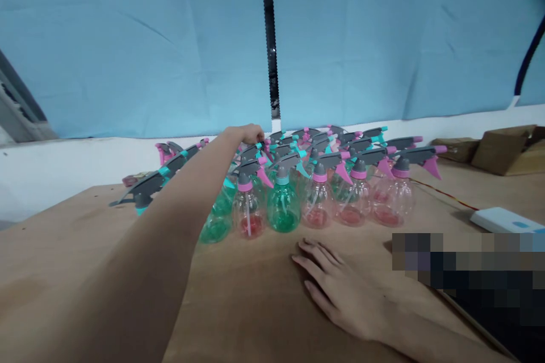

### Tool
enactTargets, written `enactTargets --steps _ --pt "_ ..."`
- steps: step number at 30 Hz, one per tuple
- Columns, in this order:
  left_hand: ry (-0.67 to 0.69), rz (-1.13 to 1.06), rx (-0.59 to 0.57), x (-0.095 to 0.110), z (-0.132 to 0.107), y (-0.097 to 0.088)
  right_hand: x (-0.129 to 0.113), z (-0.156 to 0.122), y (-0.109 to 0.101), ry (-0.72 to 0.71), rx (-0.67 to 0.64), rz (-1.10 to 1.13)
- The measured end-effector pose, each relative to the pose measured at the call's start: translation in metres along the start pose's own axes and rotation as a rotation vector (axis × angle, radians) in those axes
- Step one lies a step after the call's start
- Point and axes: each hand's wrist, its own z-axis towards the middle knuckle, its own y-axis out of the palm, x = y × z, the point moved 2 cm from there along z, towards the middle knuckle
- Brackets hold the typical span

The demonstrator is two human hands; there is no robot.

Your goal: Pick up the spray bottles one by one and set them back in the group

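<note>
Several round spray bottles stand upright in close rows on the wooden table (238, 295), some with pink bodies and some green, under grey spray heads with pink or turquoise triggers and collars. In the front row are a green spray bottle (284, 212) and a pink spray bottle (394, 204). My left hand (252, 134) reaches over to the back of the rows, its fingers curled down among the spray heads; whatever they grip is hidden. My right hand (340, 289) lies flat on the wood in front of the bottles, fingers spread, holding nothing.
More grey spray heads (149, 184) show left of my left forearm, which hides part of the group. Cardboard boxes (508, 150) sit at the back right. A white power strip (506, 220) with a cable and a dark, partly pixelated flat object (489, 300) lie at the right.
</note>
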Motion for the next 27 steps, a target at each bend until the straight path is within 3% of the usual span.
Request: enactTargets --steps 4,7,13,18,21,23,25,27 --pt "-0.037 0.013 0.023 -0.006 0.001 -0.002 -0.001 0.000 -0.002 0.006 -0.011 0.013" --pt "-0.084 0.029 0.054 -0.011 -0.002 -0.015 -0.001 0.001 -0.003 0.013 -0.026 0.021" --pt "-0.170 0.105 0.202 -0.014 -0.021 -0.070 -0.001 0.001 -0.004 0.010 -0.035 0.022" --pt "-0.107 0.191 0.579 0.005 -0.076 -0.128 -0.001 0.001 -0.004 0.015 -0.025 0.029" --pt "-0.062 0.146 0.760 0.023 -0.122 -0.146 -0.001 0.001 -0.003 0.021 -0.015 0.028" --pt "0.033 -0.089 0.912 0.035 -0.152 -0.147 -0.001 0.001 -0.003 0.020 -0.003 0.038" --pt "0.137 -0.313 0.975 0.048 -0.178 -0.136 -0.001 0.001 -0.003 0.029 -0.003 0.050" --pt "0.193 -0.486 0.927 0.064 -0.198 -0.116 -0.001 0.001 -0.003 0.067 -0.020 0.060"
